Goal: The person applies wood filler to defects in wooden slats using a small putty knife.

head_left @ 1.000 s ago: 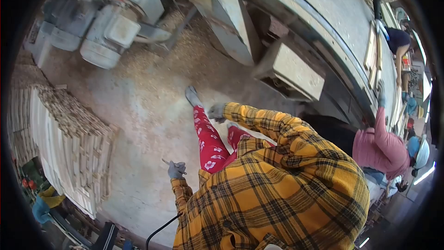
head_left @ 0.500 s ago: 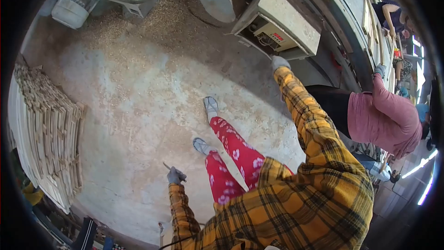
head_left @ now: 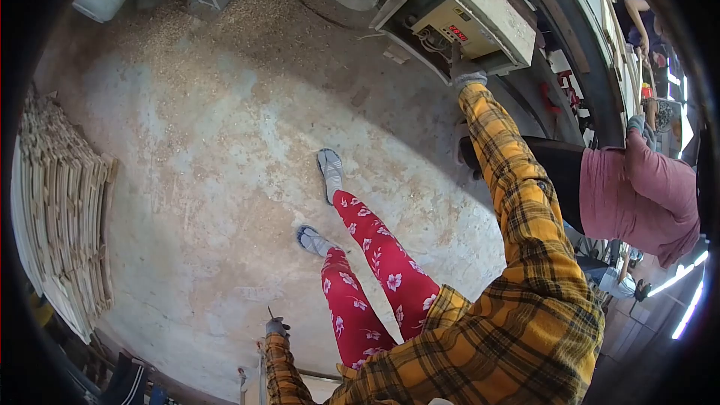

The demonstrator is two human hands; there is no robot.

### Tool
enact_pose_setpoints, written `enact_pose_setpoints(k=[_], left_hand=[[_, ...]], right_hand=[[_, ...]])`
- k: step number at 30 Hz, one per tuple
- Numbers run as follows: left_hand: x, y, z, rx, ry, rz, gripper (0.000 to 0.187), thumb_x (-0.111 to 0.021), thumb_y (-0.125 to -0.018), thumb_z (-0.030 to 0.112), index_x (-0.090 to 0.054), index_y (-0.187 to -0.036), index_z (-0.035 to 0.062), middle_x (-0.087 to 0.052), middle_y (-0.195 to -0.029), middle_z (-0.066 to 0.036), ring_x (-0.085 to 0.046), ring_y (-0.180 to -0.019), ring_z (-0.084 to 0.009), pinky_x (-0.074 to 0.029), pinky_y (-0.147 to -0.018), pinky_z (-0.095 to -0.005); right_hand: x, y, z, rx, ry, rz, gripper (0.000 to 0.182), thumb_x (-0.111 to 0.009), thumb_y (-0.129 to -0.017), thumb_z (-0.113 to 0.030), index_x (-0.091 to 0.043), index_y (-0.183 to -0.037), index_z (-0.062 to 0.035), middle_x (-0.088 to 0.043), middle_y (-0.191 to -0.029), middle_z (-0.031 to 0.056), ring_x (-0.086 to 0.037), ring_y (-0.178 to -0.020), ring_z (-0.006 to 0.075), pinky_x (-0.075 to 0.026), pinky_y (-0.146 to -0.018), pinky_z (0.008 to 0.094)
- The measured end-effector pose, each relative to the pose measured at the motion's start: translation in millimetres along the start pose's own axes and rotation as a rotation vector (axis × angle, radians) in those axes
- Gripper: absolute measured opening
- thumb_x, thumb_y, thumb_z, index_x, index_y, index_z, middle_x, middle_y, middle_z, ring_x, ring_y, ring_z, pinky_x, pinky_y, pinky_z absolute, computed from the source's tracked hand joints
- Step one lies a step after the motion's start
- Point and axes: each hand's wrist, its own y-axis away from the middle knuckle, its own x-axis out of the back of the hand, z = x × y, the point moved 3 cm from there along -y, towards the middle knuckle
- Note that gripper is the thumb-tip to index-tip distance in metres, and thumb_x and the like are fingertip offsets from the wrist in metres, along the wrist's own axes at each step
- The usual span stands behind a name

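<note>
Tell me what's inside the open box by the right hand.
Inside the box, a beige panel with a red lit display and some wires show. The right hand covers part of the opening; what lies behind it or the panel cannot be seen.

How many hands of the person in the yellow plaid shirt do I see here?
2. The right hand is at the open front of the pale box, near its red display; the left hand is down low, holding a thin object.
</note>
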Motion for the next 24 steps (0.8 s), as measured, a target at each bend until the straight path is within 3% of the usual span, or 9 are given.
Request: enact_pose_setpoints(k=[4, 9, 11, 13, 16, 21, 24], left_hand=[[-3.0, 1.9, 23.4, -0.087, 0.035, -0.032, 0.028, -0.035, -0.090, 0.006, -0.052, -0.112, 0.0078, -0.061, -0.069, -0.017, -0.043, -0.037, -0.0213, -0.040, -0.036, -0.0382], [-8.4, 7.6, 65.3, -0.235, 0.051, -0.070, 0.025, -0.037, -0.092, 0.010, -0.052, -0.112, 0.0078, -0.063, -0.069, -0.014, -0.045, -0.034, -0.0194, -0.040, -0.033, -0.0341], [-10.3, 14.6, 74.7, -0.302, 0.038, -0.080, 0.025, -0.036, -0.092, 0.009, -0.054, -0.109, 0.0084, -0.061, -0.065, -0.013, -0.041, -0.033, -0.0159, -0.040, -0.032, -0.0338], [-7.6, 18.2, 77.2, -0.292, 0.035, -0.083, 0.025, -0.036, -0.092, 0.009, -0.053, -0.109, 0.0083, -0.061, -0.065, -0.013, -0.041, -0.033, -0.0156, -0.041, -0.032, -0.0336], [-1.3, 17.6, 75.6, -0.270, 0.034, -0.065, 0.025, -0.036, -0.092, 0.009, -0.054, -0.109, 0.0084, -0.060, -0.065, -0.014, -0.041, -0.033, -0.0162, -0.040, -0.032, -0.0340], [14.0, 3.7, 58.6, -0.188, 0.045, -0.047, 0.025, -0.036, -0.090, 0.006, -0.054, -0.108, 0.0084, -0.060, -0.065, -0.015, -0.040, -0.033, -0.0173, -0.040, -0.033, -0.0349], [13.5, 4.1, 61.3, -0.180, 0.029, -0.040, 0.026, -0.036, -0.090, 0.006, -0.053, -0.109, 0.0081, -0.060, -0.065, -0.016, -0.040, -0.033, -0.0180, -0.040, -0.033, -0.0355]], right_hand=[[4.3, -3.3, 0.5, -0.061, -0.100, -0.061, 0.060, -0.034, -0.089, -0.014, -0.009, -0.144, -0.0171, -0.052, -0.119, 0.0243, -0.063, -0.090, 0.0354, -0.051, -0.070, 0.0497], [-16.1, -13.4, 2.3, -0.011, -0.097, 0.087, 0.061, -0.034, -0.089, -0.014, -0.008, -0.144, -0.0199, -0.051, -0.119, 0.0250, -0.061, -0.092, 0.0391, -0.049, -0.073, 0.0525], [-16.4, -14.6, 4.6, -0.016, -0.100, 0.044, 0.061, -0.034, -0.089, -0.014, -0.007, -0.144, -0.0207, -0.049, -0.121, 0.0254, -0.061, -0.093, 0.0398, -0.048, -0.075, 0.0530], [-15.9, -13.2, 4.7, -0.020, -0.107, 0.002, 0.062, -0.034, -0.089, -0.014, -0.007, -0.144, -0.0215, -0.048, -0.122, 0.0257, -0.060, -0.094, 0.0406, -0.048, -0.076, 0.0535], [-14.4, -10.6, 4.4, -0.010, -0.109, 0.098, 0.061, -0.034, -0.089, -0.014, -0.007, -0.144, -0.0212, -0.047, -0.124, 0.0258, -0.059, -0.096, 0.0403, -0.047, -0.079, 0.0537], [3.1, -3.5, 0.1, -0.038, -0.113, -0.066, 0.060, -0.033, -0.089, -0.014, -0.007, -0.144, -0.0165, -0.046, -0.125, 0.0265, -0.059, -0.098, 0.0382, -0.046, -0.081, 0.0539], [10.0, 0.8, -3.5, -0.055, -0.131, -0.024, 0.060, -0.032, -0.089, -0.016, -0.007, -0.144, -0.0147, -0.047, -0.125, 0.0252, -0.059, -0.098, 0.0377, -0.047, -0.082, 0.0513]])
